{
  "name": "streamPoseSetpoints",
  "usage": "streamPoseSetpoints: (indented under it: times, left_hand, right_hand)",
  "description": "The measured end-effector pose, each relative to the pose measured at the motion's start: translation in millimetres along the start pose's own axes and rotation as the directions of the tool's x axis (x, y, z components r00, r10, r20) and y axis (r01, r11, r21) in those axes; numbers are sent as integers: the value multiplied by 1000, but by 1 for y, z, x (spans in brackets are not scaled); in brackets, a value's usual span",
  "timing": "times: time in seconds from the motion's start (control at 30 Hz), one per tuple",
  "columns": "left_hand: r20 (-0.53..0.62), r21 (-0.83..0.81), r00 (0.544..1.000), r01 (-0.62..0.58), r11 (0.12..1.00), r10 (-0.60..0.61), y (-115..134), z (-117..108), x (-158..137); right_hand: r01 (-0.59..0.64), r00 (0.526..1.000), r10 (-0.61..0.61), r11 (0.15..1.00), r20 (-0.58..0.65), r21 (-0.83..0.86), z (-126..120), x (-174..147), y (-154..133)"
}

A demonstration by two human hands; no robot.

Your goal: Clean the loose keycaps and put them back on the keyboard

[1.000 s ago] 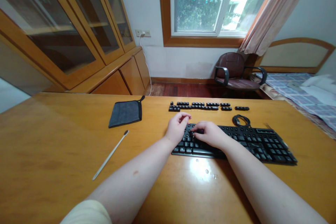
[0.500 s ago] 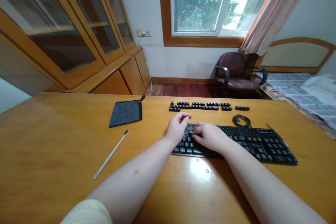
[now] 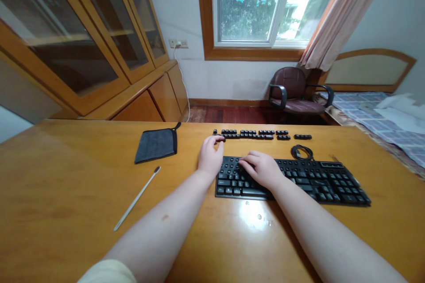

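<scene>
My left hand (image 3: 211, 155) reaches past the upper left corner of the black keyboard (image 3: 307, 181). Its thumb and index finger come together at a keycap beside the left end of the loose black keycaps (image 3: 247, 135), partly covering that end. My right hand (image 3: 262, 168) lies over the left half of the keyboard. There the thumb and index fingertips close in on the upper keys, and whatever sits between them is hidden. Small bare key sockets show in the keyboard's upper left part.
A grey cloth pouch (image 3: 156, 145) and a white toothbrush (image 3: 137, 199) with a dark head lie on the left of the wooden desk (image 3: 66, 185). The coiled cable (image 3: 301, 152) sits behind the keyboard. Beyond the desk stand an office chair (image 3: 288, 84) and a bed (image 3: 361, 106).
My left hand has moved away from the keyboard, left and outward to the loose keycaps. My right hand stays on the upper left keys with little movement. The view has shifted slightly.
</scene>
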State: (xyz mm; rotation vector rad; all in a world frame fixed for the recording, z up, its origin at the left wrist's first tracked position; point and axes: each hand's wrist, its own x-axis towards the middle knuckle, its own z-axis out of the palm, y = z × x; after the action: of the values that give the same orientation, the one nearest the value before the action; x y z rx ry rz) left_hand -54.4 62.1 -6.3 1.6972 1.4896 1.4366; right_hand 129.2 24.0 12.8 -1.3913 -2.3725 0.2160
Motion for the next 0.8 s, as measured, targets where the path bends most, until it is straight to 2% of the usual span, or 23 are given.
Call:
streamPoseSetpoints:
  times: [0.1,0.2,0.27,0.37,0.43,0.5,0.6,0.7,0.8]
  left_hand:
    - [11,254,1000,-6,967,4,-9,1,0]
    - [21,381,1000,1,925,-9,-9,3,-4]
    - [78,458,997,-58,887,25,-3,1,-5]
    - [141,611,989,-127,781,51,9,-7,-1]
    - [182,694,983,-140,707,15,13,-11,5]
    - [249,735,968,-171,656,-27,11,-11,13]
    - [296,741,955,-248,624,28,2,-6,24]
    - [293,731,952,-285,620,91,-9,0,31]
    - [275,726,956,-276,630,102,-17,4,32]
  right_hand:
    - [9,999,-8,1000,-34,28,1,0,0]
    - [2,999,2,997,-51,72,2,0,0]
    - [-12,996,22,993,-88,114,3,1,1]
    - [-7,988,34,984,-151,179,6,2,3]
    - [2,983,37,978,-182,208,8,2,5]
    - [7,980,38,975,-198,222,9,2,6]
    - [16,979,29,976,-203,218,9,2,6]
    - [21,977,25,976,-209,217,9,2,5]
    - [21,976,29,974,-215,226,9,3,5]
